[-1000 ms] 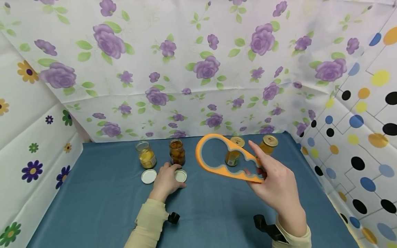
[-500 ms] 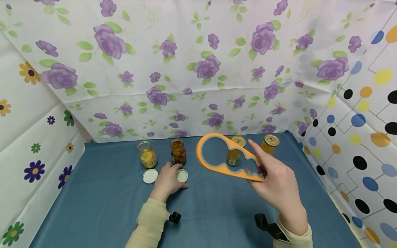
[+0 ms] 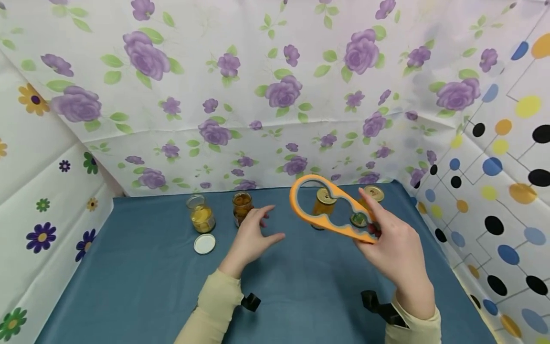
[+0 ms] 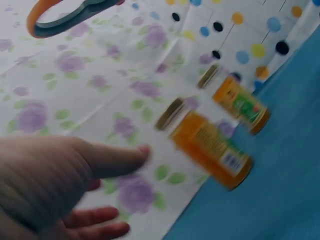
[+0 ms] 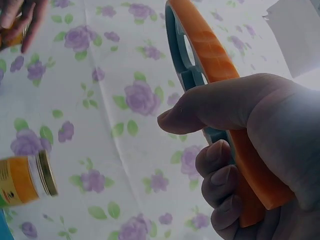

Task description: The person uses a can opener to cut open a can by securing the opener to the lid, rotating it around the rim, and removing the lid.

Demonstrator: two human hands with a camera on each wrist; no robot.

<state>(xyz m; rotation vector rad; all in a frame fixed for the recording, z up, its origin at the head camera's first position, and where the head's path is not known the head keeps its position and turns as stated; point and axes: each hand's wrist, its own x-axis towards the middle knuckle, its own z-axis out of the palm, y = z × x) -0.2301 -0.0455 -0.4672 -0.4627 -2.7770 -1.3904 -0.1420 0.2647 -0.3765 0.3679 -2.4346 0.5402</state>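
In the head view my right hand (image 3: 395,243) grips an orange jar opener (image 3: 298,203) with grey scalloped inner edges, raised above the table. My left hand (image 3: 251,239) hovers with fingers and thumb spread and nothing visible between them. It partly covers an open jar of brown contents (image 3: 241,203). To its left stand an open jar of yellow contents (image 3: 202,219) and, in front, a white-lined lid (image 3: 204,243). A capped jar (image 3: 324,197) shows through the opener. Another capped jar (image 3: 374,193) stands behind my right hand. The left wrist view shows both capped jars upright, with orange-yellow contents.
A blue cloth (image 3: 142,267) covers the table. A floral sheet (image 3: 258,95) rises along the back, and a dotted sheet (image 3: 494,215) borders the right side. Another flowered sheet (image 3: 56,200) hangs at the left.
My left hand has lifted off the lid by the brown jar and moved right and up, fingers opening. That lid is now hidden from view. My right hand has shifted slightly right with the jar opener.
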